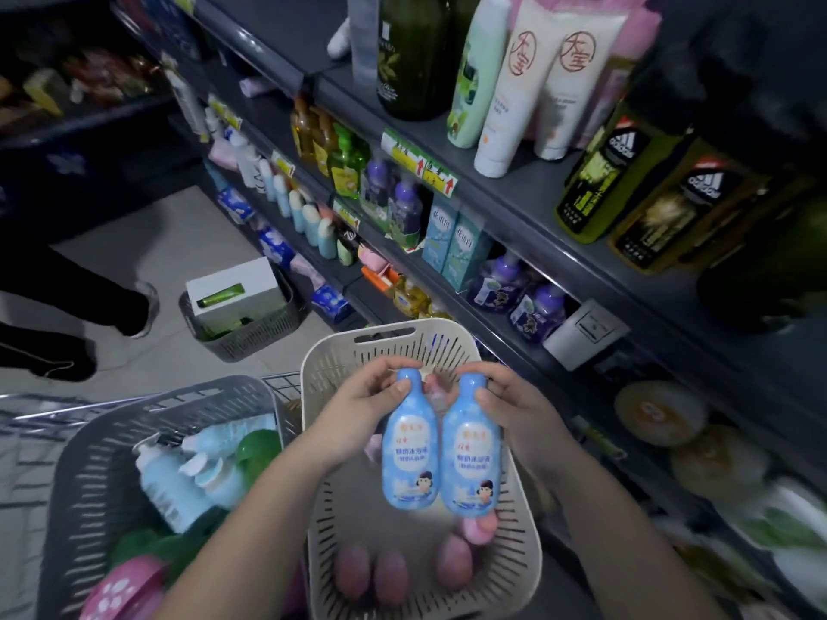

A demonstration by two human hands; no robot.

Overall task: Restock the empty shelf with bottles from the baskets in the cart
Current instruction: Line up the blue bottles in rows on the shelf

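My left hand (358, 409) grips the neck of a light blue bottle (409, 458), and my right hand (510, 409) grips the neck of a second, matching blue bottle (470, 467). Both bottles hang side by side, labels toward me, above a cream slotted basket (519, 530) that holds several pink bottles (389, 575) on its floor. To its left a grey basket (89, 476) in the wire cart (277, 382) carries pale blue and green bottles (179, 481). On the right runs the dark shelving (537, 217).
The shelves are packed with bottles, tubes and boxes. A grey basket with a white box (237, 293) stands on the floor ahead. A person's legs (76, 306) are at the left on the tiled floor.
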